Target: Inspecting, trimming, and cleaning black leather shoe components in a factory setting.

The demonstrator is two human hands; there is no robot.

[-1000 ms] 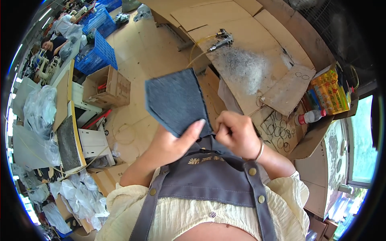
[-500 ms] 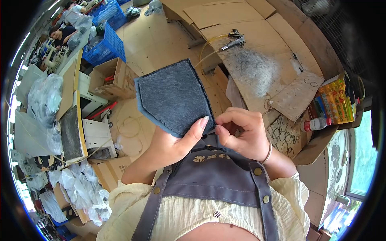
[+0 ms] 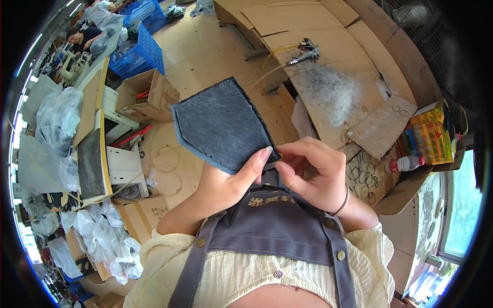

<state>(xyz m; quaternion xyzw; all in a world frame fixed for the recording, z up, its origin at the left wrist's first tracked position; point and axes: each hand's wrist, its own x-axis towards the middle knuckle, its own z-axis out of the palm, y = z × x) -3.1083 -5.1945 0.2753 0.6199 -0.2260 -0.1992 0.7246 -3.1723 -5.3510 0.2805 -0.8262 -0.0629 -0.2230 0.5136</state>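
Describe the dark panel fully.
The dark panel is five-sided, blue-grey and streaky, fabric-like, with a lighter blue border along its left and lower-left edges and a darker right edge. It looks fairly flat, held up before the apron. The left hand grips its near corner, thumb on top; the right hand is there too, contact unclear.

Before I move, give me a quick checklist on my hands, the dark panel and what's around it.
1. Left hand gripping the dark panel: ok, held near its lower corner.
2. Right hand pinching the panel: cannot tell; its fingers are bent beside that corner, but contact is unclear.
3. Panel unfolded: ok, its upper face is spread open.
4. Panel's underside clean: cannot tell, it faces away.
5. Metal tool with hose set down: ok, on the cardboard-covered table.
6. Bottle capped: ok, red cap on.
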